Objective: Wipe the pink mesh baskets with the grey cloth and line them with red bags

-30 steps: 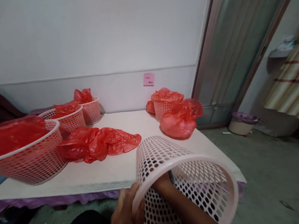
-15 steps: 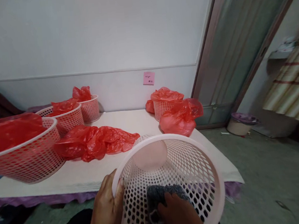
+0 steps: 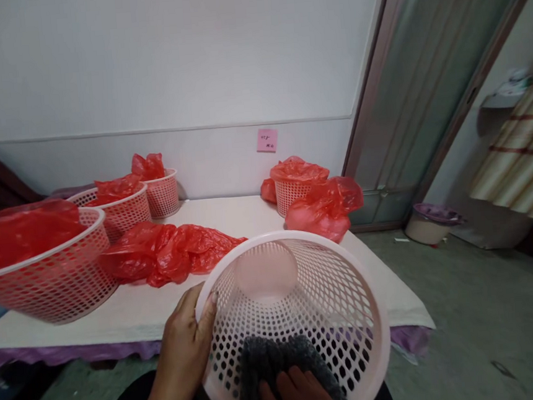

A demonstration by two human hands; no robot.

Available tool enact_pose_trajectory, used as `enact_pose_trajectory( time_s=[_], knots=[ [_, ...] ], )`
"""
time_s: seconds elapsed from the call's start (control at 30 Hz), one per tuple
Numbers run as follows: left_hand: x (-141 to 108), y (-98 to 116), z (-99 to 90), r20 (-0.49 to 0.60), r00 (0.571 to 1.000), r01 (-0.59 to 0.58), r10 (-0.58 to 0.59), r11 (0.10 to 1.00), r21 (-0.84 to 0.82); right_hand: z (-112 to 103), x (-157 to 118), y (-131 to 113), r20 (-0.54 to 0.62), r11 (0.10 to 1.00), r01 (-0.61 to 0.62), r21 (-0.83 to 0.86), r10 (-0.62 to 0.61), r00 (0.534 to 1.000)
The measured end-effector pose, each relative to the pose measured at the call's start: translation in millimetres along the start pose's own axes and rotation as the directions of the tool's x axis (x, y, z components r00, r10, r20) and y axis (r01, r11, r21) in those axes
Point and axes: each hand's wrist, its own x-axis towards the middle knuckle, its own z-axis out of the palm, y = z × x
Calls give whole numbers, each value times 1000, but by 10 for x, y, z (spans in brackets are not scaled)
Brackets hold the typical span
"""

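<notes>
A pink perforated plastic basket (image 3: 337, 262) lies tilted in front of me, its mouth turned toward me. My left hand (image 3: 188, 337) grips the basket's left rim, thumb inside and fingers outside. Inside the basket, my right hand (image 3: 295, 396) presses a dark grey cloth (image 3: 280, 351) against the lower wall. Its fingers are bent on the cloth, and the fingertips are partly sunk in the folds. The basket's round base shows at the far end of its inside.
On the white-covered table (image 3: 239, 314) lies a crumpled red plastic bag (image 3: 173, 252). Several red-bagged baskets (image 3: 64, 286) stand at left. A red-covered basket (image 3: 289, 192) and a full red bag (image 3: 319, 214) sit at right. A bin (image 3: 429, 223) stands on the floor.
My right hand and the cloth have moved down toward the basket's near rim, and the cloth looks more spread out. The basket has shifted slightly left and up. My left hand keeps its grip.
</notes>
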Motion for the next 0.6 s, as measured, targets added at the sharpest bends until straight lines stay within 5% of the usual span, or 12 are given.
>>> enact_pose_trajectory(
  time_s=[0.2, 0.37, 0.47, 0.53, 0.6],
  knots=[
    [-314, 35, 236, 81, 970, 244, -230, 923, -298, -246, 471, 12, 242, 956, -197, 218, 143, 960],
    [-532, -69, 380, -17, 932, 321, -362, 848, -422, -533, 906, 56, 390, 709, -438, 553, 245, 888],
    [-538, -108, 316, -106, 914, 336, -392, 877, -344, -505, 929, 20, 448, 599, -450, 663, 165, 879],
    [-532, -118, 260, -165, 911, 327, -379, 905, -273, -415, 865, -10, 517, 631, -463, 623, 111, 849],
    [-533, -126, 228, -214, 911, 304, -352, 925, -229, -303, 785, -11, 561, 753, -455, 475, 139, 816]
  ],
)
